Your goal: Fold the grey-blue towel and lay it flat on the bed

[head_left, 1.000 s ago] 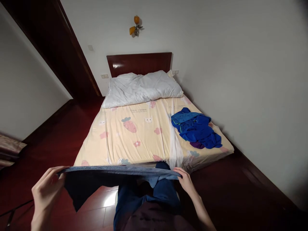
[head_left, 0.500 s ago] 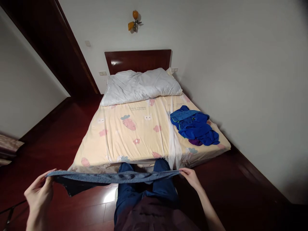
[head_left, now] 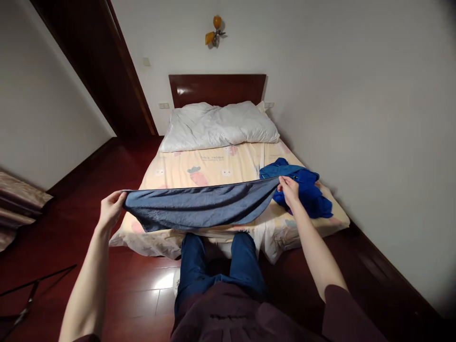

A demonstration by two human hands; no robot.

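Note:
A blue-grey towel (head_left: 203,206) is stretched wide between my two hands, over the foot end of the bed. My left hand (head_left: 113,205) pinches its left upper corner, and my right hand (head_left: 289,189) pinches the right upper corner. The towel's lower edge hangs loose in folds. Behind my right hand, a rumpled pile of blue cloths (head_left: 309,190) lies on the bed's right side, partly hidden by that hand and the towel.
The bed (head_left: 178,166) has a cream sheet with carrot and rabbit prints. A white quilt (head_left: 221,126) lies folded below the dark headboard (head_left: 217,90). A curtain (head_left: 17,204) hangs at left, and a thin black stand (head_left: 33,289) is on the floor at lower left.
Both hands have risen and moved forward over the bed with the towel, which now hangs broader, its face showing. The view has shifted slightly left.

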